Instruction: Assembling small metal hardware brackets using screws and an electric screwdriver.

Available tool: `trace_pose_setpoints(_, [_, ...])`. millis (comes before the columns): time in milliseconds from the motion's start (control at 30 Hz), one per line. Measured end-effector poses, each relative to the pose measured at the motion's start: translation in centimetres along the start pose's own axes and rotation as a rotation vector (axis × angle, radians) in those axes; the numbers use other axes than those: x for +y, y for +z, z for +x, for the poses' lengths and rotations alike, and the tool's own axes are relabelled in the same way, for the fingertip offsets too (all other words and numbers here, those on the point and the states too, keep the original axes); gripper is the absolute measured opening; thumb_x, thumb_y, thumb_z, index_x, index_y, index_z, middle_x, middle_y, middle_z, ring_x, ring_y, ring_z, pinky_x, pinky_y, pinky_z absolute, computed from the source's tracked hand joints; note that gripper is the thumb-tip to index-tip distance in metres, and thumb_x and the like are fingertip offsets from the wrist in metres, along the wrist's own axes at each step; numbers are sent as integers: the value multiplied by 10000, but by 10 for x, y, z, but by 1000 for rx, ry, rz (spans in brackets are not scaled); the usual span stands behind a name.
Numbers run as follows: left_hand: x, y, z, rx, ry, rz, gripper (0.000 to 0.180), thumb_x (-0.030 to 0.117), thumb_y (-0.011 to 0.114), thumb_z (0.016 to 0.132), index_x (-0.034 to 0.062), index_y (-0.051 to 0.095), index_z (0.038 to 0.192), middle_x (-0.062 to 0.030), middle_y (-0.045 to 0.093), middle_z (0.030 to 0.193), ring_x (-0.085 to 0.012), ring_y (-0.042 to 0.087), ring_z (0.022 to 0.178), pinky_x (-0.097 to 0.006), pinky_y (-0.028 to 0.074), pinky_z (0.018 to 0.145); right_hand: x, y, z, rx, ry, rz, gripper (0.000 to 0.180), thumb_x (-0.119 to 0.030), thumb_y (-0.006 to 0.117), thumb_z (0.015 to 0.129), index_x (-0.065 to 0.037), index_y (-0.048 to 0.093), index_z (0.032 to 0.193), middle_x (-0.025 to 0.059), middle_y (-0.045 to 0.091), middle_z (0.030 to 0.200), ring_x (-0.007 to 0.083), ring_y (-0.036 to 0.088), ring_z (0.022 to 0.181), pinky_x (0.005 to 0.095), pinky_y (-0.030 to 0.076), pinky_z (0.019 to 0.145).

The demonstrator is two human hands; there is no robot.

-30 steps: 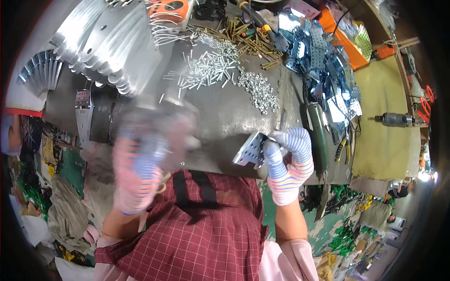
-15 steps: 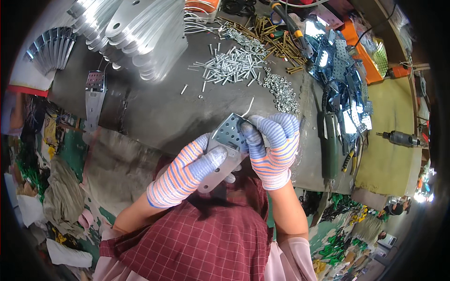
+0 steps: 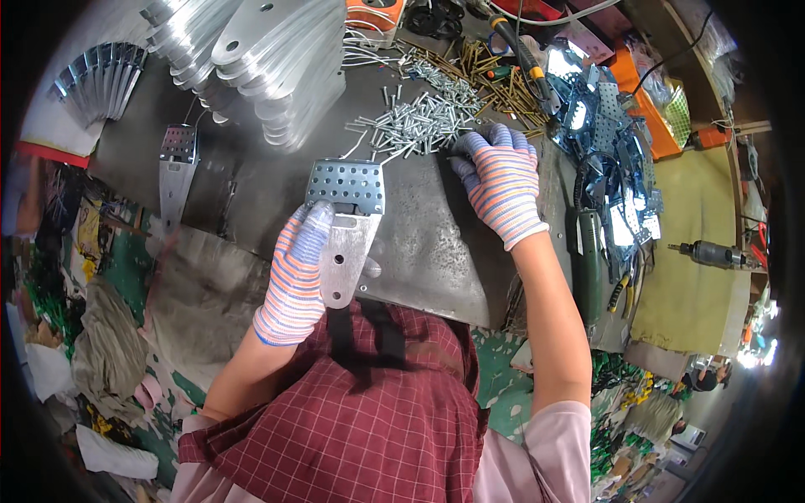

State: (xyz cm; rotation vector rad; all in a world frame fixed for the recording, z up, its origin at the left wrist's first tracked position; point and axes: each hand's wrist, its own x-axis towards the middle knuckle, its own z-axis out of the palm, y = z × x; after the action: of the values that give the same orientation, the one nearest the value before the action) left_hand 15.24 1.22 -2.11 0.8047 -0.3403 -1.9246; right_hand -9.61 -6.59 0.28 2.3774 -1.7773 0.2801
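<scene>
Metal hinge plate (image 3: pixel 348 226) — left hand (image 3: pixel 298 268) grips | right hand (image 3: pixel 499 180) — on screws (image 3: pixel 415 126)

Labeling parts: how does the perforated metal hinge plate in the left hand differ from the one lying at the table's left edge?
The held perforated metal hinge plate sits near the table's front edge under the left hand; the lying hinge plate rests untouched at the far left. The held one appears larger, being nearer. Both share a perforated head and tapered tail.

An orange and white box (image 3: pixel 375 15) is sitting at the table's twelve o'clock edge, a little left of centre. An orange rectangular box (image 3: pixel 656 117) is lying at two o'clock. No labels, signs or screens are showing.
</scene>
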Motion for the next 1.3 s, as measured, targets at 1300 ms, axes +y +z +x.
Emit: trace_pose_setpoints(1300, [-25, 24, -5, 14, 359, 590, 321, 254, 545, 966, 14, 559, 1179, -90, 647, 989, -126, 618, 873, -287, 523, 764, -63, -63, -42, 44, 30, 863, 173, -73, 691, 788, -42, 642, 951, 142, 641, 865, 335, 624, 849, 387, 506, 741])
